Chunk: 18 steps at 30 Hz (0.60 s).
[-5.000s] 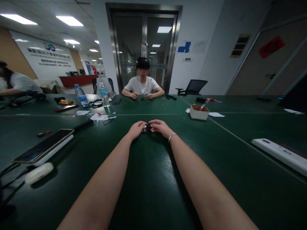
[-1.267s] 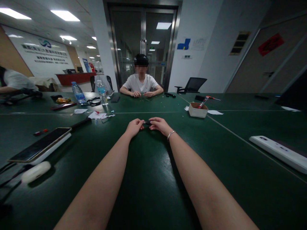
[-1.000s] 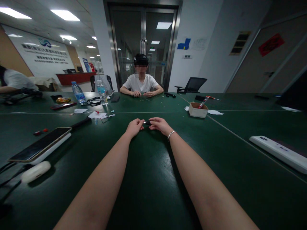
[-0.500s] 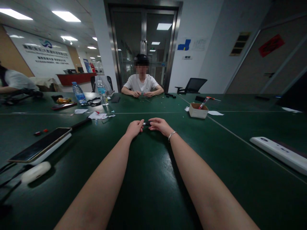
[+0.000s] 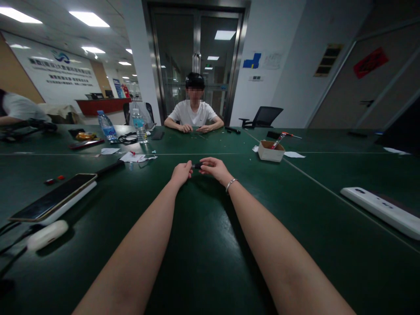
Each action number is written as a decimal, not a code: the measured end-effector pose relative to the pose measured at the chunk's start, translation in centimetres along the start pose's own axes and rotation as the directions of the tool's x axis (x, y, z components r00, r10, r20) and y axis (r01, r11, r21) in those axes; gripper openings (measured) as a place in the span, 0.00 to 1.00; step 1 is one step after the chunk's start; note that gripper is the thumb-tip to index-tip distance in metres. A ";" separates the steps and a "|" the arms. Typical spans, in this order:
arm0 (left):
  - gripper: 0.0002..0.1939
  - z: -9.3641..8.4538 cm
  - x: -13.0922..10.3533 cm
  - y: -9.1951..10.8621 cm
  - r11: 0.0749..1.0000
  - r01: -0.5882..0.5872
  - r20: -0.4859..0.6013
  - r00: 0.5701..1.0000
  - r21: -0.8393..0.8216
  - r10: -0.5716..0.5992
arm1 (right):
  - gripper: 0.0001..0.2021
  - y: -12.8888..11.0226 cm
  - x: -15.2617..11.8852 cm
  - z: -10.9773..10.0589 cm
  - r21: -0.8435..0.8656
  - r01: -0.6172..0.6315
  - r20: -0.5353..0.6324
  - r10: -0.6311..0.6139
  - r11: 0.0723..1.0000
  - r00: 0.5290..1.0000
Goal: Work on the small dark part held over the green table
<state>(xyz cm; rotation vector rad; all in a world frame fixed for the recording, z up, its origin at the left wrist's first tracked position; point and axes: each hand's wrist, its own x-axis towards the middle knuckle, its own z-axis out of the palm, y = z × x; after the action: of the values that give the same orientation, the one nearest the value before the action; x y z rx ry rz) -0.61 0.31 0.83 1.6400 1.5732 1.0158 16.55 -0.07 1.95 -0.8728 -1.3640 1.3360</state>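
Just past the middle of the green table, my two hands meet around a small dark stick-shaped object with a paler, shiny end. My left hand pinches its left, paler end between thumb and fingers. On the right, the fingers of my right hand, below a silver bracelet, close on its black part. Fingertips cover both ends, and it is too small to tell its kind.
Left lie a phone on a white block, a white rounded device, papers and two water bottles. Right are a small box with tools and a long white device. A person sits opposite.
Both my hands have shifted slightly left and away from me with the dark object. My right hand has turned a little over it. The person opposite has barely moved.
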 end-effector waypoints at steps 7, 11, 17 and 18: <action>0.25 -0.2 -1.0 0.8 0.996 -0.043 0.040 0.998 0.073 0.040 | 0.12 0.4 -0.3 -0.8 0.033 -0.047 0.021 0.046 0.998 0.999; 0.25 -0.2 -1.1 0.8 0.996 -0.032 0.040 0.999 0.086 0.028 | 0.11 0.4 -0.5 -0.8 0.050 -0.073 0.027 0.071 0.996 0.997; 0.22 0.4 -0.1 -0.6 0.990 -0.144 0.067 0.987 -0.006 0.144 | 0.09 0.3 -0.5 -0.7 0.048 -0.115 -0.026 0.116 0.992 0.993; 0.20 0.6 0.0 -0.8 0.987 -0.156 0.075 0.985 -0.034 0.158 | 0.09 0.3 -0.5 -0.7 0.052 -0.116 -0.037 0.118 0.992 0.992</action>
<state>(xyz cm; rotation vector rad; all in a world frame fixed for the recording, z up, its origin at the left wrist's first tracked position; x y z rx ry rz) -0.51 0.44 -0.11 1.7847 1.3909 1.0359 17.33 -0.34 1.53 -0.9527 -1.2595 1.4288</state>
